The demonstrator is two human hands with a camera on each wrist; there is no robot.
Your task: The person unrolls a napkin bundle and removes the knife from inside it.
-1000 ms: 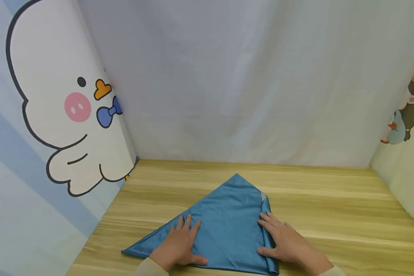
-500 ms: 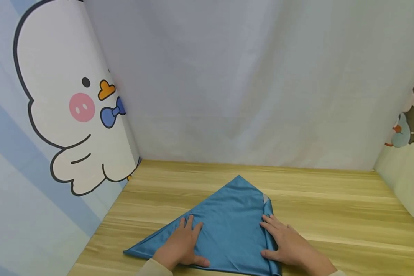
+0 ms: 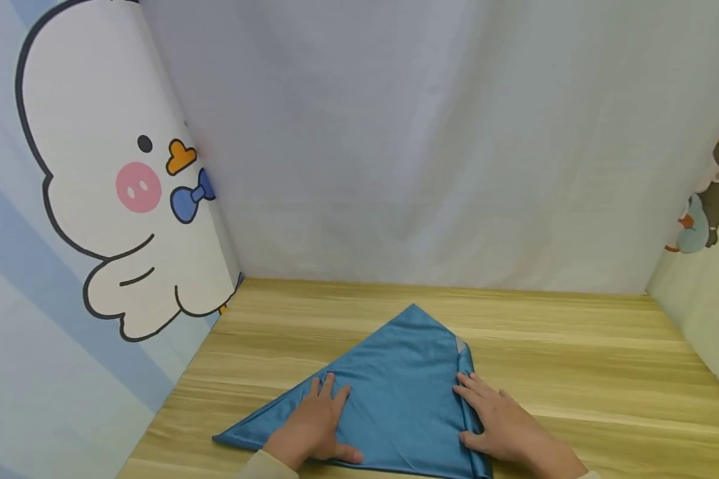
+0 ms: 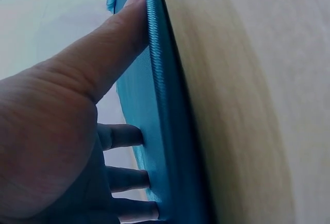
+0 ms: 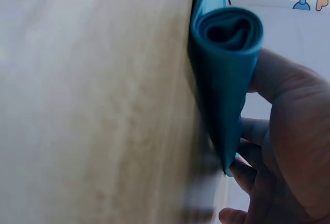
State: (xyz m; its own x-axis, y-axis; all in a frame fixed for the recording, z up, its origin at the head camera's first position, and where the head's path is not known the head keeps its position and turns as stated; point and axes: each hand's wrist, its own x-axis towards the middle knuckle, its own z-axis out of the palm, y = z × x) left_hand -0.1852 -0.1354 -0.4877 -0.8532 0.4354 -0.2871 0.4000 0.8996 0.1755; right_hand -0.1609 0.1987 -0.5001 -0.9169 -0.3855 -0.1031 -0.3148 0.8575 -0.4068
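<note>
A shiny blue satin cloth (image 3: 401,399) lies folded on the table, one corner pointing to the back and another to the left. Along its right edge runs a rolled-up part (image 3: 466,362), whose spiral end (image 5: 229,31) shows in the right wrist view. My left hand (image 3: 314,422) rests spread on the left part of the cloth, its thumb (image 4: 116,38) by the near edge. On the roll lies my right hand (image 3: 500,422), fingertips and thumb touching it from above. Its palm is beside the roll in the right wrist view.
The wood-grain table (image 3: 575,359) extends behind and to both sides of the cloth. A pale curtain (image 3: 431,146) hangs at its back edge. Printed panels stand on both sides, the left one with a white cartoon bird (image 3: 96,113).
My right thumb and the near end of the roll have shifted slightly to the right. The left hand stays in place on the cloth. The head view has swayed a little.
</note>
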